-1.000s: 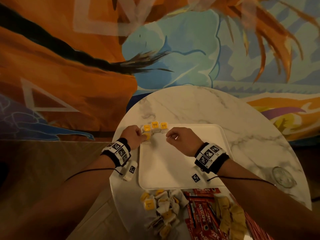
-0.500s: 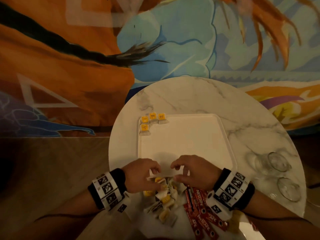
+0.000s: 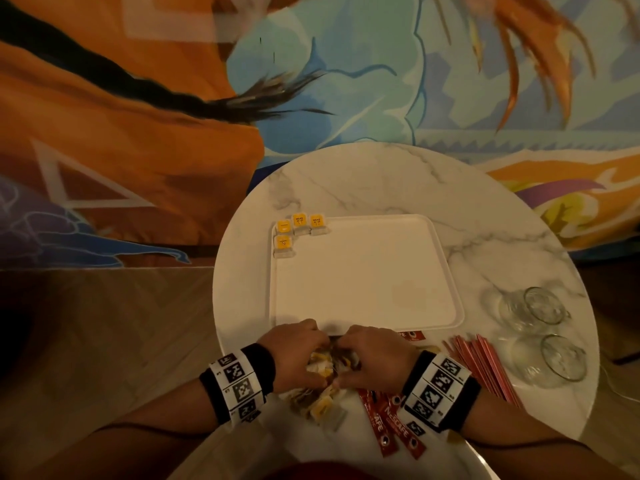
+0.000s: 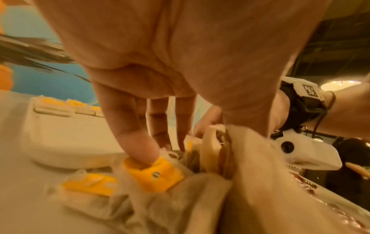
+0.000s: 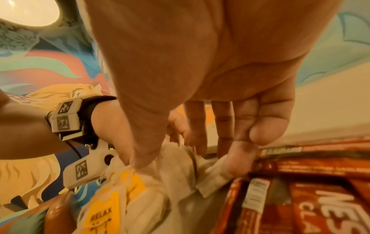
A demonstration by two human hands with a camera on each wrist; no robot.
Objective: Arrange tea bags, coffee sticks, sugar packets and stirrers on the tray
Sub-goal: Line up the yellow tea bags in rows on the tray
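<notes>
A white tray (image 3: 363, 271) lies in the middle of the round marble table (image 3: 363, 178). Several yellow-tagged tea bags (image 3: 299, 225) sit lined up in the tray's far left corner. A loose pile of tea bags (image 3: 323, 407) lies just off the tray's near edge. Both hands are down in the top of this pile, side by side. My left hand (image 3: 318, 351) curls fingers and thumb round a bunch of bags (image 4: 210, 147), its index finger (image 4: 140, 150) on a yellow tag (image 4: 156, 175). My right hand (image 3: 346, 358) pinches bags (image 5: 180, 171) between thumb and fingers. Red coffee sticks (image 3: 391, 424) lie under my right wrist. Red stirrers (image 3: 485, 365) lie to the right.
Two clear glasses (image 3: 540, 306) (image 3: 561, 358) stand on the table to the right of the tray. A painted wall (image 3: 138, 116) rises behind the table, and wooden floor (image 3: 104, 323) shows on the left. Most of the tray's floor is bare.
Both hands came back from the tray's far left corner, leaving tea bags there, to the pile at the near edge. They have since drawn together and closed on bags.
</notes>
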